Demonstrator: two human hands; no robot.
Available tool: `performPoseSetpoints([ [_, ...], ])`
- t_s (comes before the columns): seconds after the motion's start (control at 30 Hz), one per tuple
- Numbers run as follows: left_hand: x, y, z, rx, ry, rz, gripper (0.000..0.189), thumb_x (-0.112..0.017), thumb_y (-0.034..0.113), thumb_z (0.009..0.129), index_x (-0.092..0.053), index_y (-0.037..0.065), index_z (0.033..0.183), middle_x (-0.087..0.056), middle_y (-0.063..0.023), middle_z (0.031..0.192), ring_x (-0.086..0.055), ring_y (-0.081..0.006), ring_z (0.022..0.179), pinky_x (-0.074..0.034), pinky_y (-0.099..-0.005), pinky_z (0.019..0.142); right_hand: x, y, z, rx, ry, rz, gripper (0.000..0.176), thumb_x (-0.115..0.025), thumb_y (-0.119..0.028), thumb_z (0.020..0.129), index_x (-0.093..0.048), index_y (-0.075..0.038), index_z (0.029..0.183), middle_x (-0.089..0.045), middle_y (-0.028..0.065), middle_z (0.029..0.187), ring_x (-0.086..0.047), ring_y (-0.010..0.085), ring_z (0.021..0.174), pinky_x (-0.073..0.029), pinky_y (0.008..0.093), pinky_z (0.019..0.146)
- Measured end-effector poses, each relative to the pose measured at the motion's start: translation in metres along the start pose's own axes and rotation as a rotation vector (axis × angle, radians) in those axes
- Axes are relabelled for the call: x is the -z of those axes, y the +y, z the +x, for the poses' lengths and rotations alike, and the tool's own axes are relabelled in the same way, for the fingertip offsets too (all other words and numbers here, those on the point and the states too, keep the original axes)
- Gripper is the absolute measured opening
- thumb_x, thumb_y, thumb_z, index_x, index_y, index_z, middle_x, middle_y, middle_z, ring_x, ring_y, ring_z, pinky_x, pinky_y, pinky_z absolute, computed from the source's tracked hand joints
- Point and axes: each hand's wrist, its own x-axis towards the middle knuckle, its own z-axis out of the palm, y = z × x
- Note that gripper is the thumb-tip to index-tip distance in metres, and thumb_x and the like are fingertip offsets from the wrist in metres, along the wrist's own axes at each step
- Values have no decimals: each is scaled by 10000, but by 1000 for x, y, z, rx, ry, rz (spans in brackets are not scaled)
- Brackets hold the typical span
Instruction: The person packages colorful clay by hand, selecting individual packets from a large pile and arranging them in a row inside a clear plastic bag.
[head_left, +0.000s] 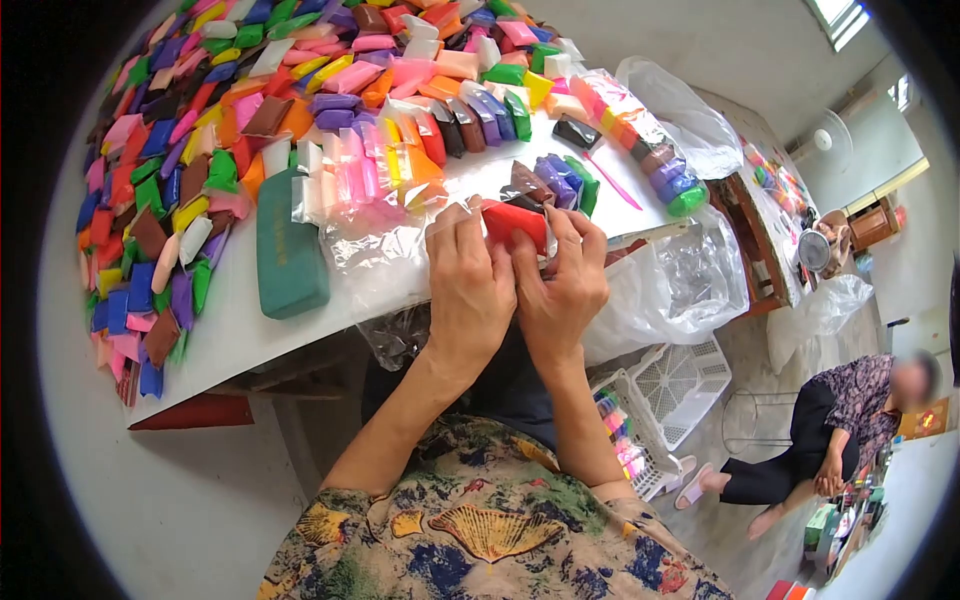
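Observation:
A red clay packet (516, 222) is pinched between both of my hands at the near edge of the white table (240, 330). My left hand (467, 285) grips its left end together with a clear plastic bag (385, 240) that lies crumpled on the table. My right hand (562, 285) holds the packet's right end, thumb on top. Just beyond my hands stand rows of wrapped packets in pink, yellow and orange (365, 170), and purple and brown ones (548, 180).
A large heap of coloured packets (190, 130) covers the table's far side. A green case (288, 250) lies left of my hands. Filled and loose bags (640, 125) lie right. White baskets (670, 385) stand on the floor. A seated person (840, 430) is at right.

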Motion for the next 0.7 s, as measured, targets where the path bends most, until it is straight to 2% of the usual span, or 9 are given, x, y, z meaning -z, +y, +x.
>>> performPoseSetpoints([
  [0.17,5,0,-1,214,-41,-239,342,-609,-13,865,-546,-33,1201,-580,-169,1031,-588,-285,918,-493,-364,772,-7,-4,0,-18,-9,-71,407,-775,-185,794,-643,-49,1154,-601,117,957,-652,302,763,-523,391,614],
  [0.27,8,-4,4,229,-176,-313,305,-571,1,853,-570,-76,1149,-599,-227,1120,-566,-396,1047,-437,-457,955,-18,0,1,27,21,-85,413,-768,-192,806,-628,-42,1165,-599,120,927,-647,306,755,-519,391,612],
  [0.3,8,-5,4,223,-179,-317,302,-567,0,854,-577,-75,1146,-604,-229,1123,-567,-394,1049,-438,-457,955,-20,1,2,45,38,-89,415,-765,-194,810,-623,-41,1169,-599,121,918,-647,307,756,-518,390,613],
  [0.4,9,-8,6,194,-183,-311,302,-557,4,857,-592,-72,1147,-615,-235,1139,-569,-390,1057,-439,-460,957,-14,-1,1,4,44,-2,357,-772,-179,818,-645,-42,1123,-627,94,881,-569,187,577,-466,317,528],
  [0.5,9,-9,6,152,-178,-279,315,-547,16,862,-596,-72,1161,-619,-235,1155,-570,-392,1061,-437,-464,961,-7,2,-4,-13,20,-14,234,-750,-159,834,-649,-50,1015,-619,85,836,-545,183,546,-443,323,513],
  [0.6,7,-8,6,116,-169,-235,317,-539,21,865,-603,-71,1162,-623,-237,1153,-570,-398,1059,-436,-466,963,-12,5,-3,32,-31,-23,151,-738,-141,842,-640,-63,927,-606,68,803,-528,189,528,-422,340,502],
  [0.7,7,-10,7,97,-180,-189,324,-535,18,862,-607,-69,1166,-626,-237,1153,-570,-401,1062,-435,-466,965,-12,1,-2,27,-65,-18,129,-694,-104,838,-610,-69,929,-570,94,814,-599,305,689,-460,411,579],
])
